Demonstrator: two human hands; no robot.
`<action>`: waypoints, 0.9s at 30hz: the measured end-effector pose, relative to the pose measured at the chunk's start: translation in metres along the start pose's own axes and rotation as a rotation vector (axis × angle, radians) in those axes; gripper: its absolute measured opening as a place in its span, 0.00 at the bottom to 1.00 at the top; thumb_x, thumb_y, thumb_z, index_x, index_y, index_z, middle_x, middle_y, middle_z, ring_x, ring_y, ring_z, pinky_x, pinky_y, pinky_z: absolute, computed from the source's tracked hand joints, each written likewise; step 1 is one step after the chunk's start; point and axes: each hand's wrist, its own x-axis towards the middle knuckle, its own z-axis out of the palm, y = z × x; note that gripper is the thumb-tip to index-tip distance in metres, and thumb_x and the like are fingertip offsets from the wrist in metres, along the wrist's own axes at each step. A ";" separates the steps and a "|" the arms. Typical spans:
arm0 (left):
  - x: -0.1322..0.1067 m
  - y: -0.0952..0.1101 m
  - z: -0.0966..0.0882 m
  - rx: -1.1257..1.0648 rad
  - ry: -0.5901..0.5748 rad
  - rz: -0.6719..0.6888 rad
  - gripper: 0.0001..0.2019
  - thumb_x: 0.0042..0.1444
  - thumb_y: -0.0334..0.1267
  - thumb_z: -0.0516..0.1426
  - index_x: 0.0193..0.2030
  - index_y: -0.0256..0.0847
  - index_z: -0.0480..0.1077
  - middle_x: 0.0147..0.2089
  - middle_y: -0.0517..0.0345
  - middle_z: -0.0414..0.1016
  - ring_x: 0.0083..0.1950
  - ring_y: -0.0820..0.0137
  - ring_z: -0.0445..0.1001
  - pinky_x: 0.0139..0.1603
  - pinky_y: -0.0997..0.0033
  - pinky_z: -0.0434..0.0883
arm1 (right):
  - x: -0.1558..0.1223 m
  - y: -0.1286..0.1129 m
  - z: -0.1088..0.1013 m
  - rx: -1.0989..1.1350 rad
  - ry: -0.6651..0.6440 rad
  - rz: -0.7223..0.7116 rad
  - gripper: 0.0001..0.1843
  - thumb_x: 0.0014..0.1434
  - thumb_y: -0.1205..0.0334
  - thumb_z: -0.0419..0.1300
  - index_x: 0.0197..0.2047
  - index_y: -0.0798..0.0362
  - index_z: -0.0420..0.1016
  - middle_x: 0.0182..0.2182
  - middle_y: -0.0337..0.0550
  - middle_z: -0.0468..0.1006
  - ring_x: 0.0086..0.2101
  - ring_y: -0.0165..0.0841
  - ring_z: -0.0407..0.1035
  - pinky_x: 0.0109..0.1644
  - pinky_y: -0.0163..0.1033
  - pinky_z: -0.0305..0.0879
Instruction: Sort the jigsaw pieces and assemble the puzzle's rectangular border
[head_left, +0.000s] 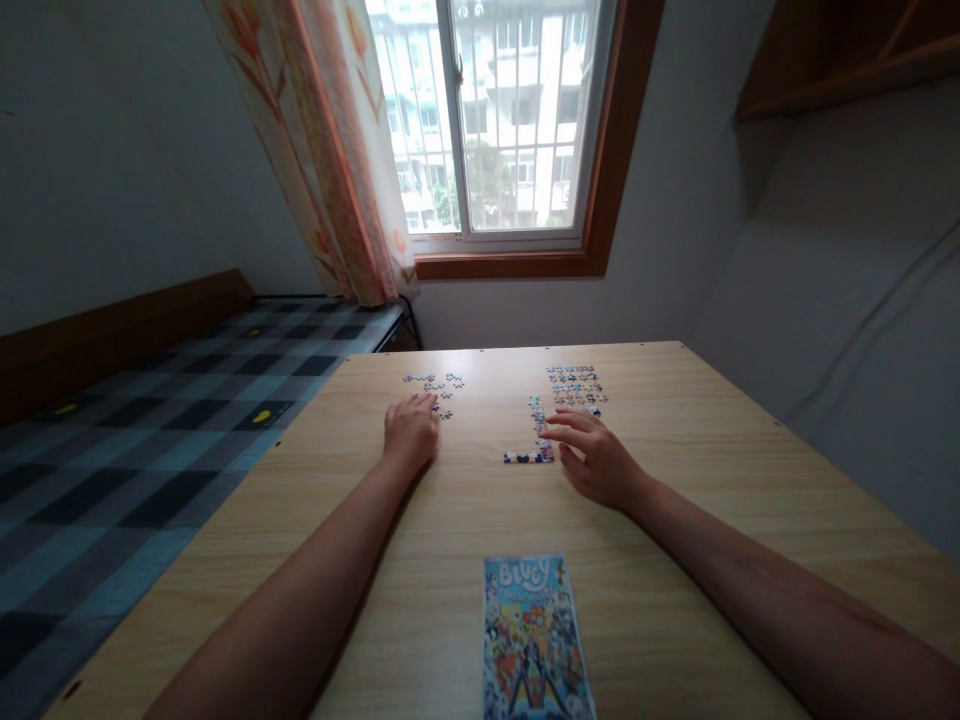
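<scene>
Holding my right fingers point(568, 434) apart at the joined puzzle pieces point(528, 458) on the surface point(450, 520), I'm judging them light, stiff, best pinched by edges (whether my left fingers point(421, 403), by loose pieces point(455, 380), are gripping, I can't tell)

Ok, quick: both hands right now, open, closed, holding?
Left hand: at loose puzzle pieces; grip cannot be told.
Right hand: loosely open at the joined puzzle section.
</scene>
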 end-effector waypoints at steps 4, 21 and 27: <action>0.000 0.001 0.004 0.018 -0.077 0.066 0.20 0.66 0.34 0.48 0.60 0.44 0.72 0.66 0.48 0.71 0.69 0.55 0.63 0.70 0.43 0.52 | 0.000 -0.001 0.000 0.022 0.009 0.001 0.20 0.59 0.74 0.56 0.48 0.47 0.81 0.48 0.48 0.81 0.55 0.42 0.71 0.64 0.57 0.66; -0.010 0.030 -0.028 0.263 -0.194 -0.035 0.16 0.65 0.33 0.48 0.49 0.35 0.76 0.51 0.40 0.77 0.55 0.55 0.69 0.56 0.55 0.60 | -0.004 0.004 -0.007 0.020 -0.024 0.034 0.19 0.58 0.73 0.56 0.47 0.48 0.82 0.46 0.45 0.82 0.52 0.41 0.73 0.63 0.57 0.66; -0.011 0.042 -0.038 0.301 -0.285 -0.033 0.14 0.63 0.35 0.53 0.48 0.36 0.77 0.49 0.42 0.79 0.50 0.58 0.73 0.52 0.60 0.66 | -0.005 0.006 -0.010 0.015 -0.034 0.031 0.18 0.57 0.73 0.57 0.47 0.49 0.82 0.46 0.45 0.82 0.52 0.41 0.72 0.62 0.57 0.66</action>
